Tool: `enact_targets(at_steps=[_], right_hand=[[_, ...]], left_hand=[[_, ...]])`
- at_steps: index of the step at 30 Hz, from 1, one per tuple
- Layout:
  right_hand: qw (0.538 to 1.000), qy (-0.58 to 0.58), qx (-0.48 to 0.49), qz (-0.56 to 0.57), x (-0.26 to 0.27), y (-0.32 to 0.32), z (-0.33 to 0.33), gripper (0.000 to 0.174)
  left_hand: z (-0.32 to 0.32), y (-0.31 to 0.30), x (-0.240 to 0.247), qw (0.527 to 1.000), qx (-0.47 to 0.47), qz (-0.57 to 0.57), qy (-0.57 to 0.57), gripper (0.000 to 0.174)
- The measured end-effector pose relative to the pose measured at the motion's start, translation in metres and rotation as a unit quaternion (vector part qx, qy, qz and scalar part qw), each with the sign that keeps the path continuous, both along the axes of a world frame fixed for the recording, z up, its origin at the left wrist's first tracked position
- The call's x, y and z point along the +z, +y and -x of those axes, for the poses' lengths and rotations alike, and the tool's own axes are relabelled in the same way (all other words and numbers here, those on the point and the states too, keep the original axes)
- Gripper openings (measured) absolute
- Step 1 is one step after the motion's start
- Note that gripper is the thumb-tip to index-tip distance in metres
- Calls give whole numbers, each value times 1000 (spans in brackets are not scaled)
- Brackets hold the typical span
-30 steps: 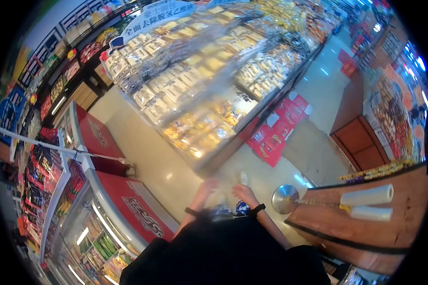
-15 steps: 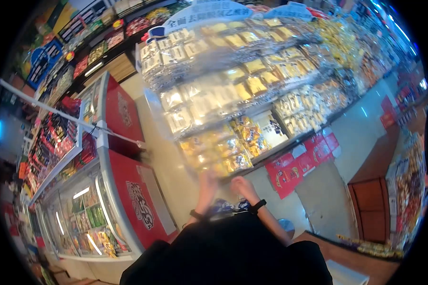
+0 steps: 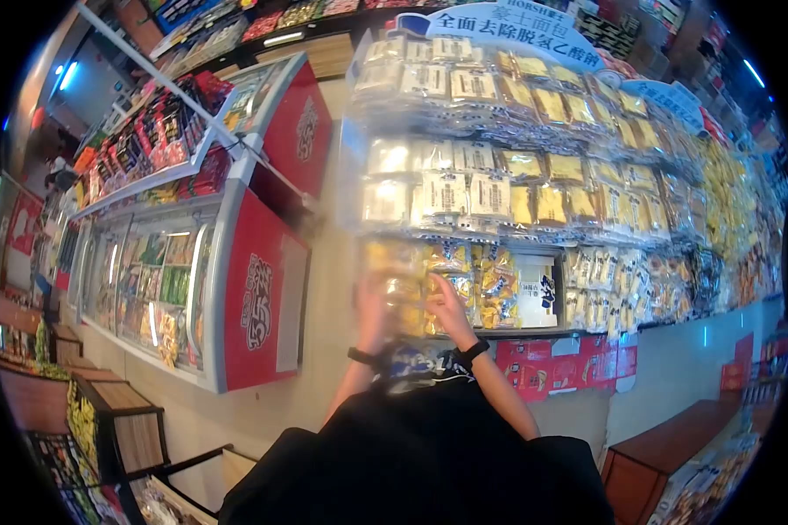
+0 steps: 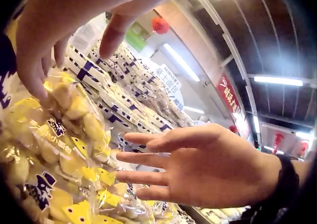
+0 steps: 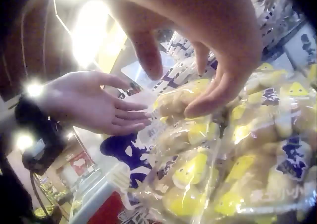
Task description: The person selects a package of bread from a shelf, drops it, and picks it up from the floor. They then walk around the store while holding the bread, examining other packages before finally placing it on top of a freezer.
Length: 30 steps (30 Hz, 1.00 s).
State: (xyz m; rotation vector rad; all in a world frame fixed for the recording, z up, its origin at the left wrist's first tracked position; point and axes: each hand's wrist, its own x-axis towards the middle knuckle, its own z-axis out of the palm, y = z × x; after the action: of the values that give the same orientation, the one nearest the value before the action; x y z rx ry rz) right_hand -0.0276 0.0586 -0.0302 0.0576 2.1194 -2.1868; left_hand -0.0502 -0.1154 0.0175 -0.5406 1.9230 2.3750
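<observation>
left hand [image 5: 84,102]: grip spread, fingertips touching yellow snack bag [image 5: 208,135]
right hand [image 4: 213,167]: grip spread, fingertips on same bag

Clear crinkly bags of yellow snacks [image 5: 193,140] lie stacked together.

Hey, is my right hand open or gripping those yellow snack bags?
Open: the right hand shows straight, spread fingers, and only its fingertips rest on a yellow snack bag; nothing is gripped.
</observation>
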Motion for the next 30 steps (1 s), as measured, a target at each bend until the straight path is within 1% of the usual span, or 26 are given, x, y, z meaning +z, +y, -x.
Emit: enact_targets(at_steps=[1,2,3,5,7,8,9,10,11,12,13,14,16,19,22,25,28,29,30], right_hand=[[999,-28,26,32,-5,2,7,65],[998,-34,30,48,-9,4,10,64],[997,-39,34,65,3,1,13,64],[994,-57,30,91,7,-1,15,63],[990,-83,11,112,-5,3,11,60],[990,-77,9,122,-11,6,7,59],[989,-71,4,131,-16,11,5,57],[988,-63,-2,138,-21,13,3,56],[986,-88,-41,138,-27,12,0,47],[985,-98,-40,135,-30,15,-4,44],[984,-111,-40,131,-33,20,-10,41],[983,-123,-42,127,-35,23,-17,39],[984,-136,-31,112,-38,26,-33,35],[985,-142,-20,99,-45,27,-47,29],[981,-157,-54,100,-50,13,-61,26],[987,-144,-3,64,-59,-6,-73,22],[978,-193,61,-42,-83,-30,-81,22],[983,-153,77,-69,-109,-38,-86,20],[978,-176,100,-55,-107,-51,-90,19]], left_hand=[[3,-1,-13,1000,14,10,-1,50],[3,-1,-26,999,29,20,-3,50],[-1,3,-17,1000,29,-9,0,49],[-13,14,13,997,31,-64,8,48],[-20,12,10,999,19,-26,-17,47],[-25,11,7,999,11,-6,-32,47],[-28,10,2,999,20,39,-26,44],[-33,6,-3,999,9,29,-38,42],[-38,4,-7,999,-3,16,-48,41],[-43,2,-14,998,-18,3,-59,40],[-45,-1,-26,999,-24,19,-40,38],[-51,-5,-37,997,-44,16,-61,37],[-61,-9,-29,991,-85,10,-101,36],[-75,-9,-29,991,-88,39,-97,38],[-90,-21,-23,990,-102,36,-95,42],[-116,-44,-16,990,-110,17,-87,43],[-145,-74,-38,992,-63,77,-77,45],[-153,-89,-28,985,-90,107,-100,42],[-161,-104,-33,987,-78,104,-97,42]])
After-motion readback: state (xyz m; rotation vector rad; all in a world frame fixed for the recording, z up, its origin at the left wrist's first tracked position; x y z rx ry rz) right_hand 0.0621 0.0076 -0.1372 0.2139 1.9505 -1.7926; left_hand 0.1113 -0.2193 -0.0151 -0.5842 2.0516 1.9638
